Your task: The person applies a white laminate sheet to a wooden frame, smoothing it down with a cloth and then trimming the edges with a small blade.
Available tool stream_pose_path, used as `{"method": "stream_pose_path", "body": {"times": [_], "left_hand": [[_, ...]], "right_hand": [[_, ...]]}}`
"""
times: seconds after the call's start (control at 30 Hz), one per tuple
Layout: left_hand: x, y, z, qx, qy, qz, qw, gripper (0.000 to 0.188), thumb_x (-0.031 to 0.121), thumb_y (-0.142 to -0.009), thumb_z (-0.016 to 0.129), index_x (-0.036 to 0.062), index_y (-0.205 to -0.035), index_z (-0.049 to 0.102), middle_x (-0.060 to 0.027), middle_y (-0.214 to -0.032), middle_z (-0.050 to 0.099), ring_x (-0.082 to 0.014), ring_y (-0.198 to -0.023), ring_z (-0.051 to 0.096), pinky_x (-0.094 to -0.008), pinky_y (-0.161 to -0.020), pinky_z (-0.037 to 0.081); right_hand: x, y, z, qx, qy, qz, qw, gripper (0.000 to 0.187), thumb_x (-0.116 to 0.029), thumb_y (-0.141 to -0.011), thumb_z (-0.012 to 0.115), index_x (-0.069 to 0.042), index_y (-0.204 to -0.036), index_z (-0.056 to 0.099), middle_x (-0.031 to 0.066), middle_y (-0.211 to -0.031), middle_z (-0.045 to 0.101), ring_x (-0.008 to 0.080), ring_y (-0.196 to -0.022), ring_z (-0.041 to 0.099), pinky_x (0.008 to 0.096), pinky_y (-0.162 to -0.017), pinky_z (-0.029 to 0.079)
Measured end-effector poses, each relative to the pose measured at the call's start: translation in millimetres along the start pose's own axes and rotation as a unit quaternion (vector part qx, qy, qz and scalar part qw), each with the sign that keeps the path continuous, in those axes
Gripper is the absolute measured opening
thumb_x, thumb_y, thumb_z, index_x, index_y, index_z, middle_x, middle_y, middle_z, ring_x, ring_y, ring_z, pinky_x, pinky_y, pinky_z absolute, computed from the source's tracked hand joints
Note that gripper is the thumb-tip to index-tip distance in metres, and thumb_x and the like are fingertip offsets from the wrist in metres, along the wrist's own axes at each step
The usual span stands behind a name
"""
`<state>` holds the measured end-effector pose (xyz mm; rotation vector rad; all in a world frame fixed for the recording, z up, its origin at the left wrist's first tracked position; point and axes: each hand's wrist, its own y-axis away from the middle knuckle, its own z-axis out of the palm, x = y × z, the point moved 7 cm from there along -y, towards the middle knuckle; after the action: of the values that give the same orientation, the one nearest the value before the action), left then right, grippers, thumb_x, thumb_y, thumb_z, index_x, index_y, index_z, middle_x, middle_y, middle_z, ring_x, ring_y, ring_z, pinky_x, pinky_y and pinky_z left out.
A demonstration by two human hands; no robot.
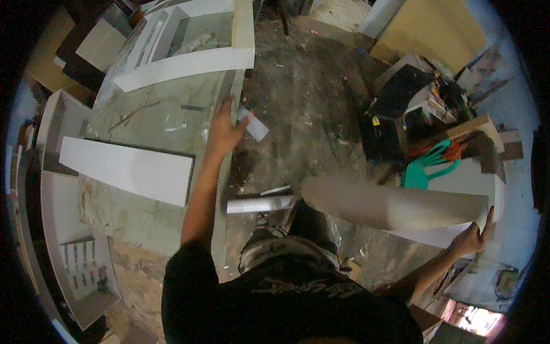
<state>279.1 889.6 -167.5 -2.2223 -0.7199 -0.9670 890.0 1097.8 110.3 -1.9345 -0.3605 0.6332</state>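
Observation:
My left hand (225,133) is at the right edge of the green-grey worktable (154,123), fingers stretched forward and thumb apart. A small pale strip (256,127) shows behind its thumb; whether they touch I cannot tell. Out to the right, my right hand (472,237) grips the far right end of a long white board (401,206). The board is tilted and smeared by motion, its left end reaching in front of my legs. A tapered white panel (129,169) lies on the table, left of my left forearm.
A white frame (189,67) lies at the table's far end. An open white box (74,229) stands along the left. Another white piece (260,204) is low by my feet. On the right are a green plastic item (424,172), dark boxes (381,137) and a leaning tan sheet (429,34).

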Motion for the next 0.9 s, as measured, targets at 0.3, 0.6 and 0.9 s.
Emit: {"method": "stream_pose_path", "body": {"times": [0.3, 0.6, 0.9], "left_hand": [[-133, -278, 91, 0.083, -0.323, -0.079, 0.94, 0.099, 0.069, -0.092, 0.036, -0.0074, -0.15, 0.015, -0.0291, -0.155, 0.02, -0.0439, -0.145, 0.018, -0.0497, -0.119, 0.012], [-122, -327, 128, 0.152, -0.415, -0.169, 0.881, 0.099, 0.07, -0.09, 0.038, -0.0043, -0.152, 0.016, -0.0325, -0.155, 0.017, -0.0495, -0.145, 0.01, -0.06, -0.116, 0.006], [-108, -367, 152, 0.105, -0.417, -0.24, 0.87, 0.095, 0.062, -0.092, 0.046, 0.0006, -0.154, 0.009, -0.0312, -0.157, 0.009, -0.05, -0.145, 0.005, -0.0636, -0.114, 0.004]], "right_hand": [[-2, -69, 235, -0.033, -0.061, -0.054, 0.996, 0.047, 0.009, -0.076, 0.056, 0.001, -0.121, 0.066, 0.0109, -0.123, 0.066, 0.0241, -0.109, 0.064, 0.0359, -0.096, 0.05], [2, -154, 459, -0.022, -0.179, -0.066, 0.981, 0.035, -0.001, -0.087, 0.063, 0.007, -0.12, 0.064, 0.0165, -0.122, 0.065, 0.027, -0.108, 0.064, 0.0382, -0.096, 0.05], [-174, -184, 670, -0.099, -0.343, -0.197, 0.913, 0.029, -0.003, -0.086, 0.068, 0.006, -0.114, 0.068, 0.0169, -0.111, 0.07, 0.0253, -0.098, 0.067, 0.0365, -0.088, 0.054]]}}
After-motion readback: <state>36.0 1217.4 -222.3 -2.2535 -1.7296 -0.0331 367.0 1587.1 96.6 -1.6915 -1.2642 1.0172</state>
